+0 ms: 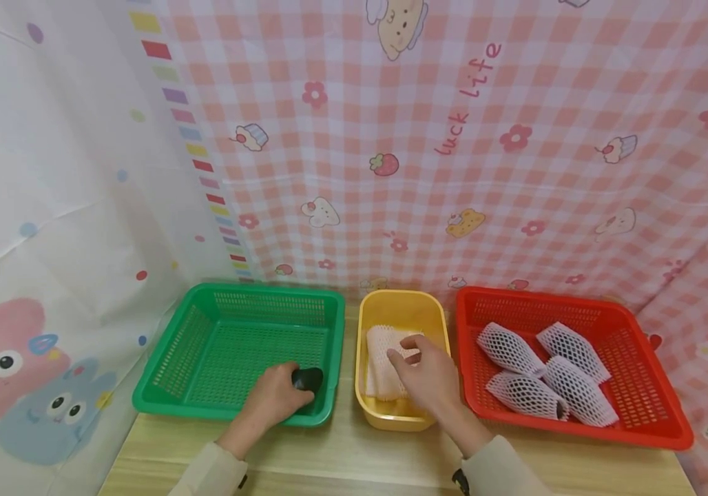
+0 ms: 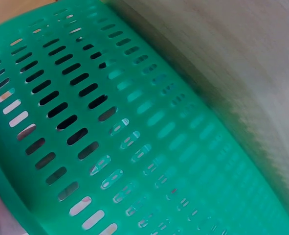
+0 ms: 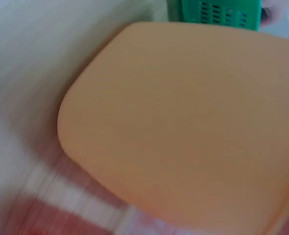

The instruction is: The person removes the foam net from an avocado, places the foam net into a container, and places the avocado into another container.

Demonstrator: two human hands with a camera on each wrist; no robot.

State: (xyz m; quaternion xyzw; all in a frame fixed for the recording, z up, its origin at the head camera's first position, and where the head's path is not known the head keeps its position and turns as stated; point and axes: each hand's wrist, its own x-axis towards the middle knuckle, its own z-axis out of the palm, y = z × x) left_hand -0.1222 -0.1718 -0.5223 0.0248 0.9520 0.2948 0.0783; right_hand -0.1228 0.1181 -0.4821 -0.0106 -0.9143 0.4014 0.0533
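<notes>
The dark object (image 1: 309, 379) lies at lower centre, clamped in the left hand's (image 1: 275, 396) grip; the right hand's (image 1: 431, 375) grip, slightly apart, is over pale netting (image 1: 380, 375).

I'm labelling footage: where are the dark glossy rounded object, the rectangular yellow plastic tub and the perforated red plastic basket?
Dark rounded object (image 1: 309, 379): head view, on its exposed upper surface.
Yellow tub (image 1: 401, 311): head view, on its inner back wall.
Red basket (image 1: 633, 437): head view, on its front rim.
</notes>
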